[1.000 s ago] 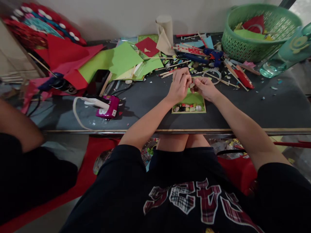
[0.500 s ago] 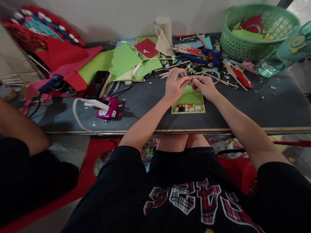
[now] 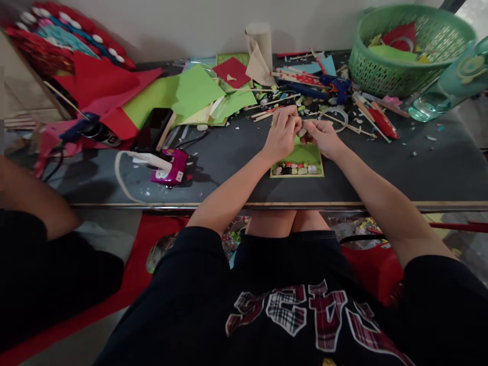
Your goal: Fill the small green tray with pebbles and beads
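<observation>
My right hand (image 3: 321, 136) pinches a small greyish pebble (image 3: 303, 129) between thumb and fingers. Close beside it, my left hand (image 3: 282, 133) has its fingers curled together; what they hold, if anything, is hidden. Both hands are over the far part of a green panel (image 3: 305, 152) with a pale wooden rim, which lies on the dark table. Along the panel's near edge runs a row of coloured pebbles (image 3: 295, 169), white, black, red and yellowish.
Behind my hands lie scattered pebbles, sticks and a blue glue gun (image 3: 337, 86). A tape roll (image 3: 337, 119), green basket (image 3: 412, 51) and bottle (image 3: 442, 91) are at right. Leftward are a purple power strip (image 3: 170, 168), a phone (image 3: 156, 127), coloured sheets (image 3: 194, 94) and another person's arm (image 3: 34, 198).
My left fingers have curled in and drawn slightly away from the pebble, while my right hand keeps its pinch. The view has shifted a little.
</observation>
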`<state>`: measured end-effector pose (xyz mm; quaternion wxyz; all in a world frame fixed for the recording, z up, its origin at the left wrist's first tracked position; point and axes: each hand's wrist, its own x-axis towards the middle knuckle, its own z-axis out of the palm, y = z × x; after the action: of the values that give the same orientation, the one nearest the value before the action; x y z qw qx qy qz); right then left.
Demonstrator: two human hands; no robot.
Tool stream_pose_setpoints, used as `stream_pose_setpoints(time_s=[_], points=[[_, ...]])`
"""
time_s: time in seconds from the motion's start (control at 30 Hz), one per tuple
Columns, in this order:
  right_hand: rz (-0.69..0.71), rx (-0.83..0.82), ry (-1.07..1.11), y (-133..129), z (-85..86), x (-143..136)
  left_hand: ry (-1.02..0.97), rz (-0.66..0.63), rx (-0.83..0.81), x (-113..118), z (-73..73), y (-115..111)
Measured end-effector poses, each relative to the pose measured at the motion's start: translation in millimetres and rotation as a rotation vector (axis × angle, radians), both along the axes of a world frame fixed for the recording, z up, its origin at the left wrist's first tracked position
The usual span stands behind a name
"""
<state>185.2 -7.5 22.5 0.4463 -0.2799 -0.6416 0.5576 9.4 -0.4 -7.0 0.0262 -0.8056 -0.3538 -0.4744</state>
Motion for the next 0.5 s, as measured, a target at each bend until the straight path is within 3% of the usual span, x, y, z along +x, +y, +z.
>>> stream_pose_setpoints(time_s=[0.2,0.37,0.5], points=[[-0.069,-0.047,0.027,0.0,5.2,3.2,-0.157,0.03,-0.057,-3.6,2.8,6.1],[-0.042,-0.032,0.089,2.0,1.7,5.1,-0.111,0.038,-0.062,-6.3,7.5,6.8],[-0.078,-0.035,0.021,2.9,0.6,5.7,-0.067,0.055,-0.071,-4.4,13.3,-0.4]])
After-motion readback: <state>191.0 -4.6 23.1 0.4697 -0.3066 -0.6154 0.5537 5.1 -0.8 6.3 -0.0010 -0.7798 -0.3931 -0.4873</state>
